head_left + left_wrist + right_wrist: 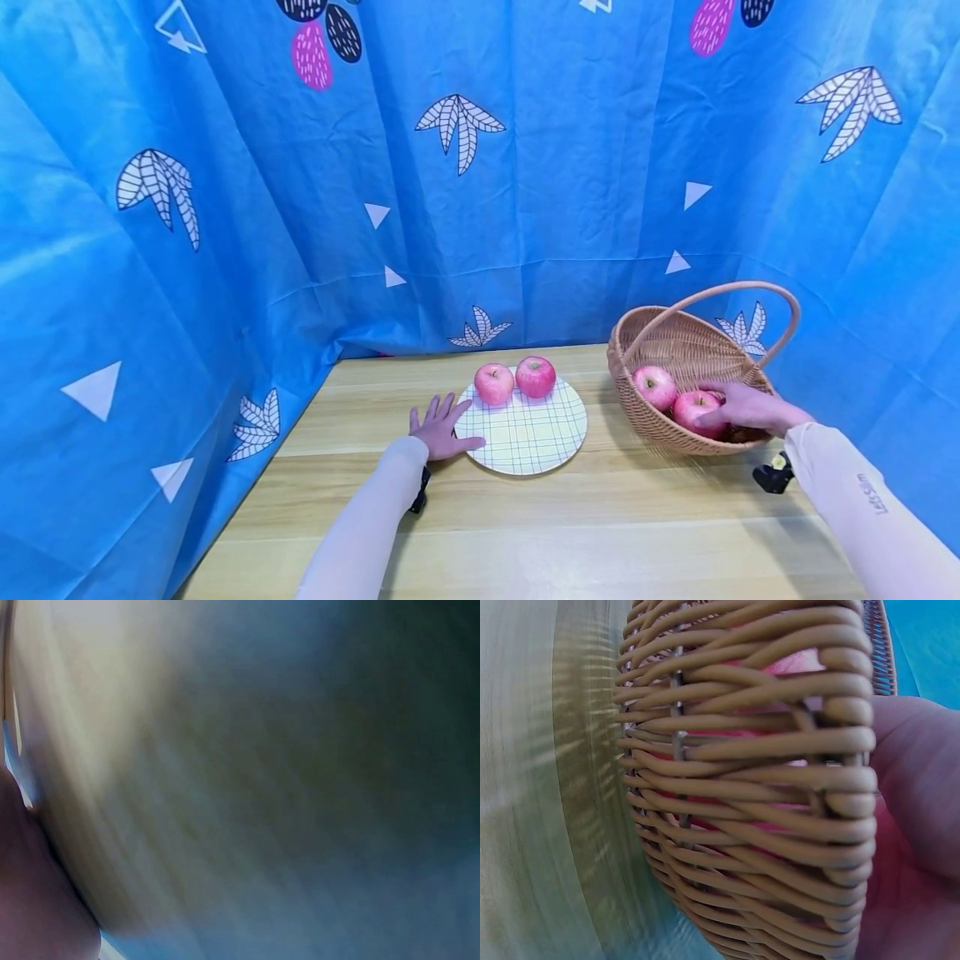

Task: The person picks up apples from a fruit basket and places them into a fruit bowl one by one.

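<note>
In the head view my left hand [438,431] lies with fingers spread at the left rim of a round, grid-patterned plate [532,437]. Two red apples sit side by side at the back of that plate, the left apple [493,384] and the right apple [536,377]. My right hand [750,408] reaches into a wicker basket [633,398] and grips an apple [697,412], thumb on the near side and fingers over the far side. Another apple [654,387] lies left of it in the basket. Through the basket's weave [765,772], the right wrist view shows red fruit.
The basket's arched handle [723,287] rises above its opening. Everything stands on a light wooden table [510,533]. A blue patterned curtain [570,208] hangs behind and along both sides. The left wrist view is mostly blurred tabletop.
</note>
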A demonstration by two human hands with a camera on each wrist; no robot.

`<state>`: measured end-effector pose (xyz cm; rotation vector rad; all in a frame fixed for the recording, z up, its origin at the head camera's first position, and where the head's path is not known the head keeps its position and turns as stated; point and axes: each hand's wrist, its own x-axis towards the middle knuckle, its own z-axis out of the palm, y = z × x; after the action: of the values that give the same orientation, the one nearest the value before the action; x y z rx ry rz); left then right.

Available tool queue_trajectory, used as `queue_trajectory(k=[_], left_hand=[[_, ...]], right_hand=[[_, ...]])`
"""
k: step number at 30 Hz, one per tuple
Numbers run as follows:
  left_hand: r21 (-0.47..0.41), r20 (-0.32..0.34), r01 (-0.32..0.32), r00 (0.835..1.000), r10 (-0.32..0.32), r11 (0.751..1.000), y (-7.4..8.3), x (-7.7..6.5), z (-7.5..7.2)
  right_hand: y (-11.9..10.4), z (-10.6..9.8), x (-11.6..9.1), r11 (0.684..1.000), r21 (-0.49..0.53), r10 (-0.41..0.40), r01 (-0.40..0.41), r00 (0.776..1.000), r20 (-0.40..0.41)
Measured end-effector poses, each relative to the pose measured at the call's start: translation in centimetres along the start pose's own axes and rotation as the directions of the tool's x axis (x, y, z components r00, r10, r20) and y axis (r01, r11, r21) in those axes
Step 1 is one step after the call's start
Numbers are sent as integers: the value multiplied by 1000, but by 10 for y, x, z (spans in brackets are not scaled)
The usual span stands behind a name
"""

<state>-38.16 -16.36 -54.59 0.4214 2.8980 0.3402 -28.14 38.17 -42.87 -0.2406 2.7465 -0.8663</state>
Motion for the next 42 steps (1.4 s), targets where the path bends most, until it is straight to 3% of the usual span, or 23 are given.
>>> queue_trajectory(k=[8,19,28,42], left_hand=[[3,-6,-4,1000,4,1000,1,-2,-3],[-20,0,-13,1000,13,1000,4,-7,-4],[-35,-3,-32,999,32,999,8,-12,-10],[-9,-6,-10,1000,10,1000,3,-5,-2]], right_hand=[[3,2,3,1000,-19,0,-1,999,-32],[-1,9,4,992,116,49,-44,998,-35],[1,10,6,995,94,40,-37,998,-38],[-2,7,4,999,-29,25,-27,997,-75]])
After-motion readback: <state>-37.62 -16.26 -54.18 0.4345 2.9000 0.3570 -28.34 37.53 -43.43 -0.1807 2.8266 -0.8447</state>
